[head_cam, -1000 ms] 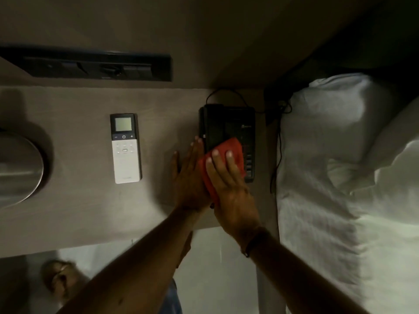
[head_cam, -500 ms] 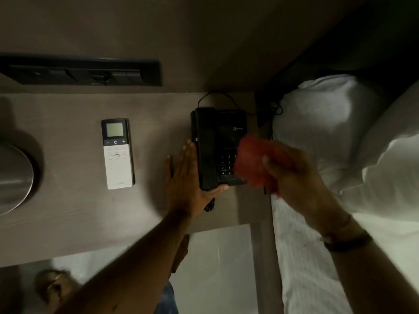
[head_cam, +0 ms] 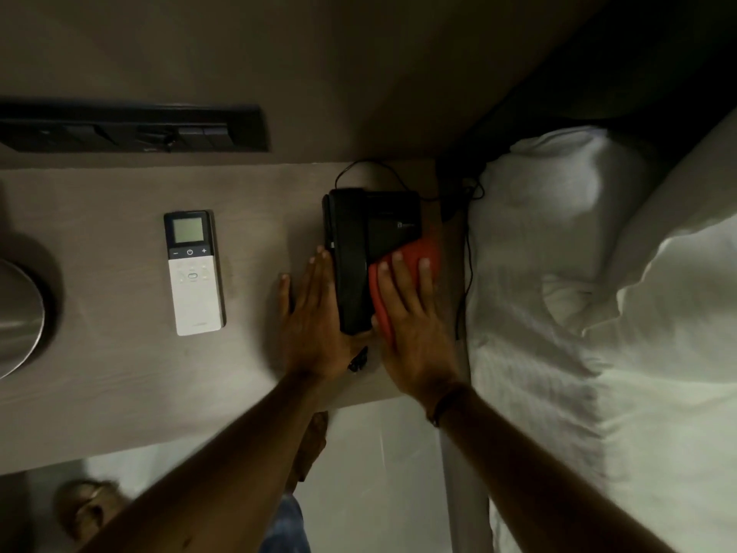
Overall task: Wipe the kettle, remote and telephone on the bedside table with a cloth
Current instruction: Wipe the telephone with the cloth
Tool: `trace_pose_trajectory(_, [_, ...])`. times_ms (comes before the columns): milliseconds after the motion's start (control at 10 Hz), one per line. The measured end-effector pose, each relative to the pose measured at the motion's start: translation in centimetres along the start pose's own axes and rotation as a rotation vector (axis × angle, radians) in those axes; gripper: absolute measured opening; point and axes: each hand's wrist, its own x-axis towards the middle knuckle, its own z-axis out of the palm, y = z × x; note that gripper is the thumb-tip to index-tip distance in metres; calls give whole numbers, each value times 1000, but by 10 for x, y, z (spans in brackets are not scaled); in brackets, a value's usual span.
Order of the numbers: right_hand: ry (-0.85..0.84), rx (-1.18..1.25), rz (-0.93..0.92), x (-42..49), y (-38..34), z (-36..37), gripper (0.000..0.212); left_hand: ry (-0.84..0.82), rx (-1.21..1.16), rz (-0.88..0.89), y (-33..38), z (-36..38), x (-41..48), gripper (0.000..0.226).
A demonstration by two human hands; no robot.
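The right hand [head_cam: 414, 325] lies flat, fingers straight, pressing the cloth [head_cam: 422, 251] onto the phone [head_cam: 359, 233]. The left hand [head_cam: 315, 325], flat on the bench [head_cam: 99, 393], touches the phone's side. Left of it lies the remote [head_cam: 194, 273], the kettle [head_cam: 16, 321] farther left.

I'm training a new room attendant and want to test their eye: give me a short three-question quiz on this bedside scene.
1. True or false: the red cloth lies on the white remote.
2. Which of the hands presses the cloth? A left, B right, C both.
3. Fill in: the left hand rests flat on the bedside table against the black ____.

Key: 1 false, the cloth is on the telephone and the remote lies bare; 2 B, the right hand; 3 telephone.
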Motion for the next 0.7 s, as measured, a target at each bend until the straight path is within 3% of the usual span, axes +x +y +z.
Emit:
trace_pose_trajectory(300, [-78, 212, 90, -65, 0, 17, 74, 14, -26, 10, -3, 6, -2, 134])
trace_pose_trajectory(400, [-118, 597, 212, -76, -11, -8, 63, -14, -74, -12, 1, -2, -3, 138])
trace_pose_trajectory(500, [-59, 1030, 596, -94, -33, -46, 40, -137, -23, -55, 12, -25, -8, 152])
trace_pose_trajectory(600, [-46, 1324, 854, -115, -45, -77, 57, -171, -192, 20, 14, -66, -34, 136])
trace_pose_trajectory(700, [-160, 1579, 906, -125, -93, -108, 72, -291, -768, -113, 11, -138, -78, 69])
